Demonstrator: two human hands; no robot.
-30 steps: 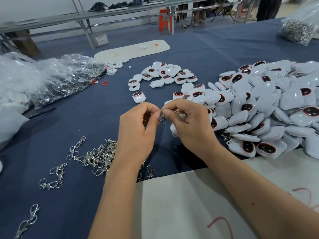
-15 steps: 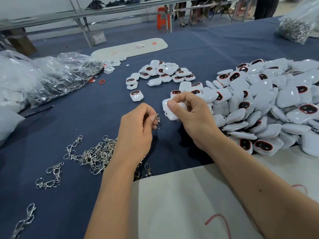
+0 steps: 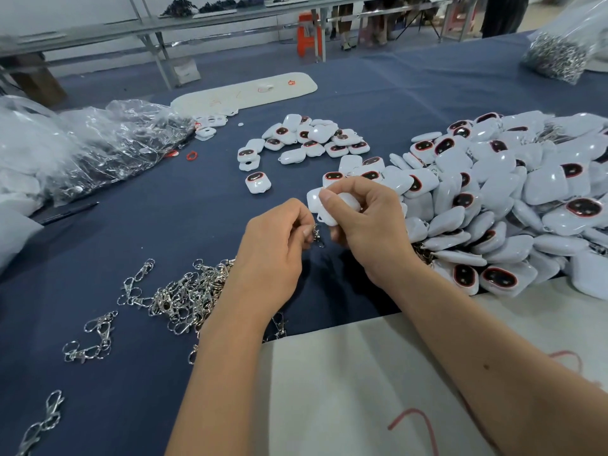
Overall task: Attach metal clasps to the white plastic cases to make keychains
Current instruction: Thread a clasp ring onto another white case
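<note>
My right hand (image 3: 365, 222) grips a white plastic case (image 3: 316, 202) above the blue cloth, thumb on its top. Just left of it, my left hand (image 3: 276, 248) pinches a small metal clasp (image 3: 317, 233) that hangs right under the case's lower corner. I cannot tell whether clasp and case are joined. A heap of loose metal clasps (image 3: 184, 294) lies under my left wrist. A big pile of white cases (image 3: 500, 199) with dark red-rimmed windows fills the right side.
A smaller cluster of cases (image 3: 306, 139) lies beyond my hands. Clear plastic bags (image 3: 98, 143) sit at the left, another bag of metal parts (image 3: 559, 57) at the far right. Stray clasps (image 3: 92, 340) dot the cloth; a white sheet (image 3: 362, 390) covers the near edge.
My hands have drawn apart a little. The right hand turned the case upward and into view, while the left lowered slightly with the clasp.
</note>
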